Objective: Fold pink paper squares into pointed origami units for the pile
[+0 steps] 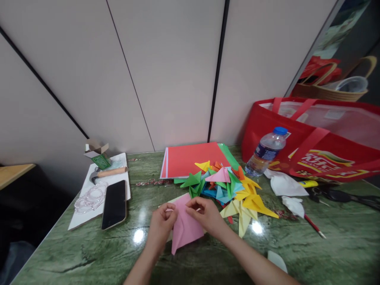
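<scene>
A partly folded sheet of pink paper (187, 227) is between my two hands, just above the green marble-patterned table. My left hand (162, 221) pinches its left edge with thumb and fingers. At its upper right, my right hand (206, 213) pinches it too, thumb against fingertips. A pale yellow sheet (170, 236) shows partly from beneath the pink one. Right behind my hands lies a heap of folded paper pieces in green, blue, orange and yellow, with a pink folded piece (221, 175) on top. A pale yellow folded star shape (242, 213) lies beside my right wrist.
Coloured paper sheets (192, 158) are stacked by the wall. Left are a phone (114, 204), a hammer (113, 171), a small box (99, 155) and clear beads (92, 196). Right are a water bottle (265, 152), red bag (311, 138), tissues (286, 183) and a red pencil (314, 225).
</scene>
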`<move>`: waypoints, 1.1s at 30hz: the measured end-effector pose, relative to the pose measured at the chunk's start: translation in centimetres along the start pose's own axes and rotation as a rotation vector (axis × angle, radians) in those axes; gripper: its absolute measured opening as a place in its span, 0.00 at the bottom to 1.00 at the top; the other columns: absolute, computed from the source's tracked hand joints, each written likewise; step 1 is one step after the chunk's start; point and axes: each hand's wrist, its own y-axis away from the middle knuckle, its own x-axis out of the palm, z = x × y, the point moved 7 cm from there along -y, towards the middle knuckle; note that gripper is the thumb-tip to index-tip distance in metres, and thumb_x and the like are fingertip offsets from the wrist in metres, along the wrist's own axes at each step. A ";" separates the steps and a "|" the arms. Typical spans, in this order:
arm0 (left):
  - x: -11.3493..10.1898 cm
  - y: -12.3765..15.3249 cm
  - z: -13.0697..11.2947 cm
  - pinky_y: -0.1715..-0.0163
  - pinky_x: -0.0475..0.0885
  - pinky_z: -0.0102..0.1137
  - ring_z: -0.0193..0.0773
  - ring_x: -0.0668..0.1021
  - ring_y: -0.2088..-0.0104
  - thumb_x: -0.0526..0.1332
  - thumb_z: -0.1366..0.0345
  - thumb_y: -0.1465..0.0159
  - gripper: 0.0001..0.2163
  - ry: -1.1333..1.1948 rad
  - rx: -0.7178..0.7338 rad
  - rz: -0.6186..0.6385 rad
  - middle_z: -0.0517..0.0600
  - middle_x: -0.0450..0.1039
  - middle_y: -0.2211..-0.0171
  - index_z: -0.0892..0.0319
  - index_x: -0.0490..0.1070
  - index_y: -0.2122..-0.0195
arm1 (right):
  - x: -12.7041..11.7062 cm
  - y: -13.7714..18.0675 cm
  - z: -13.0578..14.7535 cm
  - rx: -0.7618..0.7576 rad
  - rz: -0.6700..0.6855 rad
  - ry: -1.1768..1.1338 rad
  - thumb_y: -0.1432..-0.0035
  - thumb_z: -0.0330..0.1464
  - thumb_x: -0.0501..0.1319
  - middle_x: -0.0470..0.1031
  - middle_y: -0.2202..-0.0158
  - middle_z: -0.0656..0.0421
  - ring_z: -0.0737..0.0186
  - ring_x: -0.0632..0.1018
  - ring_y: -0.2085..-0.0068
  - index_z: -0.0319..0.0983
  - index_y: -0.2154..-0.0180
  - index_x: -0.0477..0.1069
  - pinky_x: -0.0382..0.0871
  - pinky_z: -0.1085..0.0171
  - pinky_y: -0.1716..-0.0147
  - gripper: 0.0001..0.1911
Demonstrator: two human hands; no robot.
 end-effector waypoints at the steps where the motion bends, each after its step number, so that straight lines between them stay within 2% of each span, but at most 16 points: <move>1: 0.0 0.0 0.2 0.85 0.55 0.21 0.25 0.59 0.88 0.65 0.54 0.53 0.15 0.015 -0.017 0.002 0.38 0.58 0.89 0.61 0.67 0.75 | -0.1 0.0 0.1 -0.013 -0.007 0.032 0.52 0.31 0.60 0.74 0.75 0.59 0.64 0.73 0.73 0.37 0.74 0.71 0.65 0.68 0.75 0.04; 5: 0.5 0.1 0.3 0.83 0.59 0.22 0.26 0.63 0.86 0.65 0.54 0.53 0.16 0.054 -0.067 0.053 0.42 0.63 0.86 0.64 0.70 0.76 | -0.5 0.2 0.8 -0.131 -0.053 0.143 0.50 0.31 0.60 0.74 0.74 0.58 0.63 0.73 0.72 0.39 0.73 0.73 0.65 0.67 0.75 0.04; 9: 0.6 0.2 0.3 0.83 0.59 0.22 0.26 0.63 0.85 0.65 0.55 0.53 0.15 0.057 -0.064 0.031 0.42 0.64 0.86 0.64 0.72 0.78 | -0.3 0.8 1.9 -0.292 -0.065 0.266 0.48 0.30 0.58 0.72 0.74 0.57 0.63 0.72 0.72 0.40 0.71 0.74 0.65 0.67 0.75 0.06; 15: 0.1 -0.1 0.3 0.82 0.60 0.23 0.27 0.65 0.84 0.65 0.55 0.53 0.15 0.072 -0.040 0.005 0.43 0.66 0.86 0.64 0.74 0.75 | 0.7 1.5 3.4 -0.393 0.029 0.257 0.45 0.32 0.57 0.72 0.69 0.56 0.63 0.73 0.68 0.41 0.65 0.75 0.67 0.66 0.70 0.09; 18: 0.0 -0.1 0.2 0.81 0.62 0.24 0.29 0.67 0.84 0.66 0.55 0.54 0.15 0.085 -0.032 0.008 0.44 0.67 0.85 0.64 0.74 0.74 | 0.9 1.4 3.5 -0.363 0.075 0.205 0.43 0.33 0.55 0.72 0.66 0.55 0.63 0.73 0.65 0.41 0.64 0.75 0.67 0.66 0.67 0.10; 23: -0.2 -0.1 -0.3 0.82 0.60 0.23 0.29 0.67 0.83 0.64 0.53 0.52 0.16 0.008 0.007 0.003 0.45 0.69 0.84 0.64 0.75 0.73 | 0.8 0.9 2.0 -0.193 0.073 0.088 0.47 0.32 0.58 0.74 0.67 0.56 0.63 0.74 0.69 0.40 0.64 0.75 0.67 0.68 0.74 0.09; 27: -0.5 -0.1 -1.1 0.84 0.58 0.23 0.31 0.67 0.83 0.62 0.53 0.49 0.16 -0.102 0.100 -0.043 0.45 0.68 0.85 0.63 0.75 0.70 | 0.9 0.7 1.8 -0.133 0.087 0.018 0.47 0.32 0.58 0.77 0.67 0.56 0.61 0.75 0.67 0.40 0.64 0.76 0.68 0.66 0.70 0.10; 30: -0.6 0.2 -2.1 0.81 0.59 0.23 0.32 0.67 0.81 0.61 0.56 0.47 0.13 -0.194 0.224 -0.082 0.45 0.67 0.84 0.63 0.75 0.74 | 1.1 0.8 1.8 -0.097 0.127 -0.026 0.49 0.32 0.59 0.77 0.67 0.56 0.61 0.75 0.66 0.39 0.65 0.76 0.68 0.66 0.69 0.09; 33: -0.5 0.5 -2.7 0.80 0.58 0.24 0.32 0.65 0.79 0.58 0.57 0.45 0.14 -0.288 0.285 -0.093 0.45 0.65 0.83 0.63 0.71 0.80 | 1.3 0.8 1.6 -0.073 0.153 -0.049 0.50 0.32 0.61 0.77 0.66 0.55 0.61 0.75 0.67 0.38 0.65 0.76 0.68 0.66 0.69 0.10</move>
